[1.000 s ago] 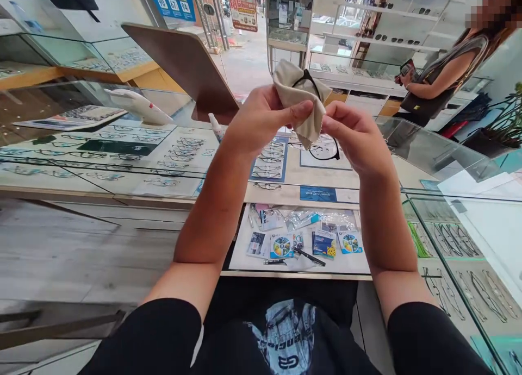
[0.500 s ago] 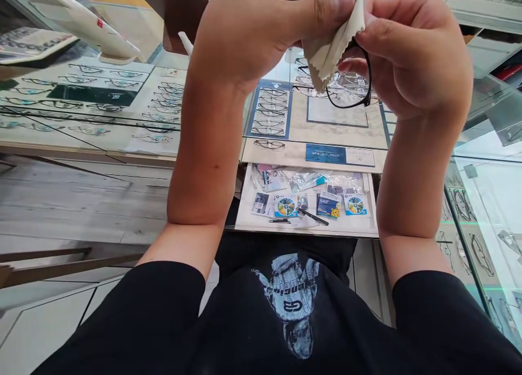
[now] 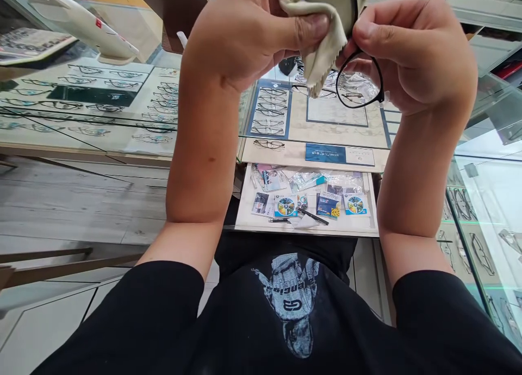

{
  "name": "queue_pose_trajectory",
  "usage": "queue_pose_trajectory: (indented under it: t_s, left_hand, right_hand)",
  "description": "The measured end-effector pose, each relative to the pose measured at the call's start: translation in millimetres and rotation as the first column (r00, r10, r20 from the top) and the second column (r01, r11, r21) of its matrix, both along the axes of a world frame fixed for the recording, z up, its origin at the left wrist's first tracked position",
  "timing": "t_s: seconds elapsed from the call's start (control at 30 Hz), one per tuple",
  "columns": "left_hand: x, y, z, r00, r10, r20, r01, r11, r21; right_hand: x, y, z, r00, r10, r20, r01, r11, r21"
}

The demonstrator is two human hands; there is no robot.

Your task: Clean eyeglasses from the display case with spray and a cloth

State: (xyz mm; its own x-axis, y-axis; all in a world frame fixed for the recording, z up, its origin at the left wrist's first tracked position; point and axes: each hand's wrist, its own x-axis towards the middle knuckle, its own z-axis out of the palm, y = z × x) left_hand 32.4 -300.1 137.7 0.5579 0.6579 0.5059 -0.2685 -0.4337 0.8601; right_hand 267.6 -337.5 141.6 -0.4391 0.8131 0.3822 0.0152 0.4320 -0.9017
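My left hand is closed, its thumb pinching a beige cleaning cloth that is wrapped over one lens of black-framed glasses. Closed as well, my right hand grips the glasses frame by the other round lens, which hangs clear below the fingers. Both hands are raised close to the camera, above a glass display counter. The upper part of the cloth and glasses is cut off by the frame's top edge.
Rows of eyeglass frames lie under the counter glass. An open drawer below holds packets, small discs and a black pen. A white model airplane stands at the left. More glass cases with frames run along the right.
The camera tilted down between the oldest frame and now, bringing the hands close. Since half a second ago the left thumb has slid the cloth leftward, and the free lens shows further right.
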Motion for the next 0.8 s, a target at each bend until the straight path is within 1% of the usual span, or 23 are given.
queue_pose_trajectory:
  t_s: [0.07,0.1,0.13,0.2,0.27,0.3,0.37,0.4,0.47,0.5,0.53,0.6,0.73,0.8]
  left_hand:
    - [7.3,9.5,-6.7,0.994,-0.063,0.094,0.056,0.996,0.072]
    - [12.0,14.3,-10.1,0.987,-0.073,0.144,0.057,0.992,0.111]
    - [16.6,18.3,-13.2,0.981,-0.059,0.182,0.034,0.99,0.137]
    - [22.3,23.0,-17.3,0.978,0.008,0.207,-0.036,0.99,0.133]
    - [20.2,22.9,-17.8,0.987,0.043,0.155,-0.062,0.991,0.12]
    - [16.1,21.5,-16.7,0.993,0.031,0.111,-0.047,0.989,0.139]
    - [4.1,17.5,-13.0,0.999,-0.003,-0.033,0.011,0.974,0.227]
    - [-2.3,15.4,-10.9,0.992,-0.001,-0.127,0.037,0.959,0.281]
    - [-11.8,12.5,-7.5,0.959,0.037,-0.28,0.069,0.93,0.36]
    - [-14.0,11.8,-6.7,0.945,0.063,-0.322,0.068,0.923,0.378]
    - [-14.3,11.7,-6.7,0.937,0.087,-0.338,0.053,0.922,0.385]
    - [-10.2,13.0,-9.3,0.94,0.115,-0.322,0.012,0.93,0.368]
    - [3.7,18.3,-18.0,0.976,0.091,-0.197,-0.027,0.951,0.308]
    - [6.7,19.5,-19.1,0.979,0.122,-0.161,-0.068,0.95,0.303]
  right_hand:
    - [-1.0,1.3,-0.4,1.0,0.027,0.011,-0.027,1.0,-0.006]
    - [-1.7,2.3,-0.8,0.999,0.051,0.015,-0.051,0.999,-0.011]
    - [-2.1,3.4,-1.3,0.997,0.073,0.022,-0.073,0.997,-0.018]
    - [-1.2,6.1,-2.9,0.994,0.104,0.032,-0.103,0.995,-0.017]
    - [2.9,10.1,-5.4,0.993,0.113,0.035,-0.113,0.994,0.007]
    - [6.2,12.6,-7.0,0.991,0.125,0.045,-0.126,0.992,0.026]
    - [14.1,18.1,-10.5,0.988,0.126,0.093,-0.13,0.991,0.035]
    - [18.1,21.0,-12.3,0.978,0.151,0.147,-0.157,0.987,0.03]
    - [24.4,26.1,-15.5,0.963,0.153,0.221,-0.158,0.987,0.008]
    - [26.3,28.3,-16.9,0.958,0.155,0.241,-0.159,0.987,-0.002]
    - [27.3,30.2,-18.0,0.959,0.143,0.245,-0.144,0.99,-0.014]
    - [27.0,33.5,-19.9,0.96,0.135,0.246,-0.126,0.991,-0.052]
    - [23.1,38.9,-22.5,0.948,0.18,0.263,-0.149,0.98,-0.135]
    - [22.0,40.0,-22.5,0.947,0.181,0.266,-0.147,0.979,-0.145]
